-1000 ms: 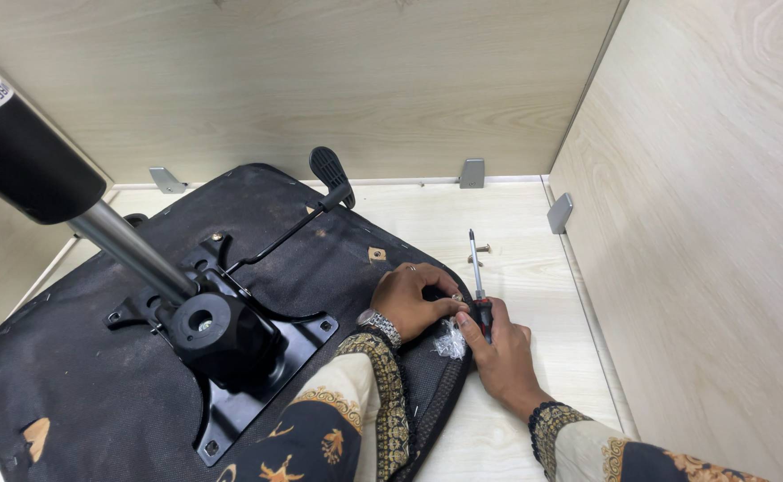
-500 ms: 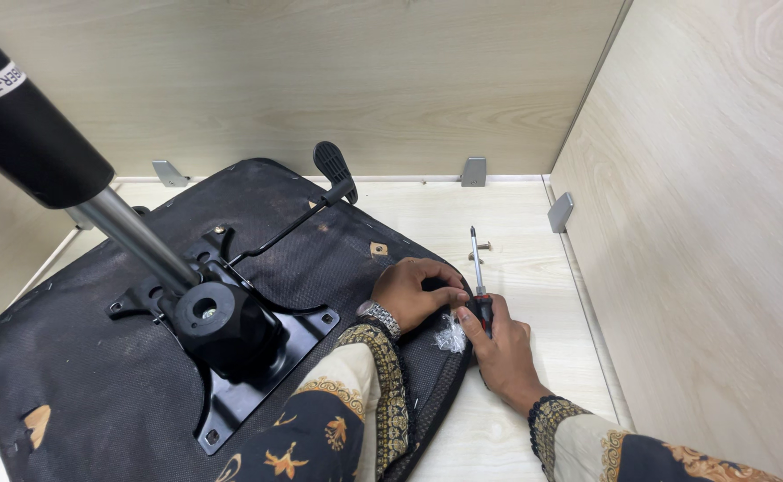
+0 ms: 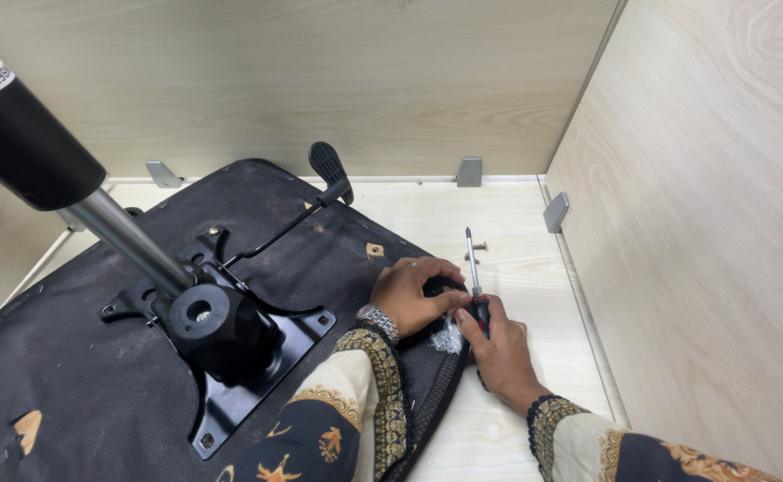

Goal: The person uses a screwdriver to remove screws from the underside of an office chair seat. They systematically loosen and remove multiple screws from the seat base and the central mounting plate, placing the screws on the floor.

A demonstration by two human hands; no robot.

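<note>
Black seat base (upside down): left hand curled on its edge, right hand grips screwdriver.

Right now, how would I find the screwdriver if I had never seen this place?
Start at the big black upturned chair seat lying on the pale wooden table. Go to its right edge, where two hands meet. The screwdriver stands in the right hand: a thin silver shaft pointing away from the person, with a red and black handle, unlike the small loose screw lying beyond its tip.
</note>
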